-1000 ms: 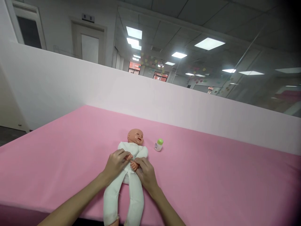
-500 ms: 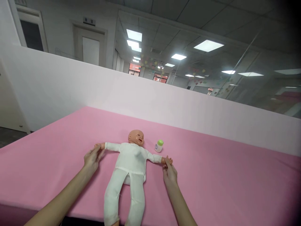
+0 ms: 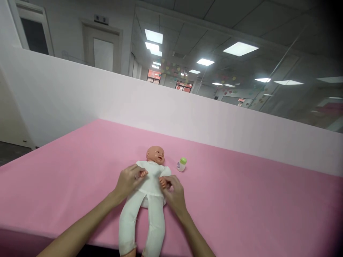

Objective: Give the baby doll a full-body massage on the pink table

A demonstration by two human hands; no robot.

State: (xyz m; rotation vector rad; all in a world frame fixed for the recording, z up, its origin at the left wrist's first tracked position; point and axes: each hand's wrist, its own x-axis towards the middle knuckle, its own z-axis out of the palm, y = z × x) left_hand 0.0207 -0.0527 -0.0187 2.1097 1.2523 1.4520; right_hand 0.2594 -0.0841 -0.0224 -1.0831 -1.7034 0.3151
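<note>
A baby doll (image 3: 151, 182) in a white cloth suit lies on its back, its head toward the far side and its legs toward me. My left hand (image 3: 130, 181) is closed around the doll's hand on the left and holds it against the chest. On the other side, my right hand (image 3: 174, 191) grips the doll's other hand, also over the chest. Both doll arms are bent inward, with small fingers showing past my own. Beside the doll's head stands a small bottle (image 3: 181, 165) with a green cap, touched by neither hand.
The doll and bottle rest on a pink padded table (image 3: 241, 200). A low white wall (image 3: 187, 114) runs along its far edge, with a glass pane above it. Behind on the left is a door (image 3: 103, 53).
Both my hands have moved inward, bringing the doll's arms from stretched out sideways to folded over its chest. The bottle has stayed in place.
</note>
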